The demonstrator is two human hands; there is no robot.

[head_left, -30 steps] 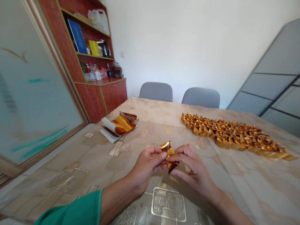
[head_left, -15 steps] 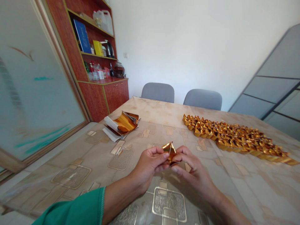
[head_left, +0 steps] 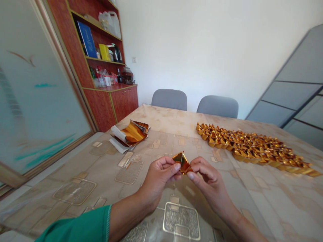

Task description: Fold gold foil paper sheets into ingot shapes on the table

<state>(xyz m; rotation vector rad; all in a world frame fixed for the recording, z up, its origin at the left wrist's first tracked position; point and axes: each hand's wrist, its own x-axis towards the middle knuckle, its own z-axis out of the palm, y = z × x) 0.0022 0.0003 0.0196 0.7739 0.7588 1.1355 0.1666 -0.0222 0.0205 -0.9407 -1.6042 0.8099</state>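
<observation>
A small folded piece of gold foil paper (head_left: pixel 182 160) with a pointed top is held above the table, between my two hands. My left hand (head_left: pixel 161 176) pinches its left side, thumb in front and fingers behind. At its lower right corner, the thumb and fingertips of my right hand (head_left: pixel 208 178) are closed on it. To the left lies a loose stack of gold foil sheets (head_left: pixel 135 132) with white backing, partly curled. Rows of folded gold foil pieces (head_left: pixel 252 144) stand packed together on the right of the table.
A patterned cloth under clear plastic covers the table (head_left: pixel 101 171). Two grey chairs (head_left: pixel 169 99) stand at its far side. A red-brown cabinet (head_left: pixel 101 104) with shelves of bottles and a kettle is at the back left, beside a frosted sliding door (head_left: pixel 40 87).
The foil piece has turned slightly, and its pointed top shows wider. My right fingers have shifted along its right edge to the corner. The stack and the rows are unchanged.
</observation>
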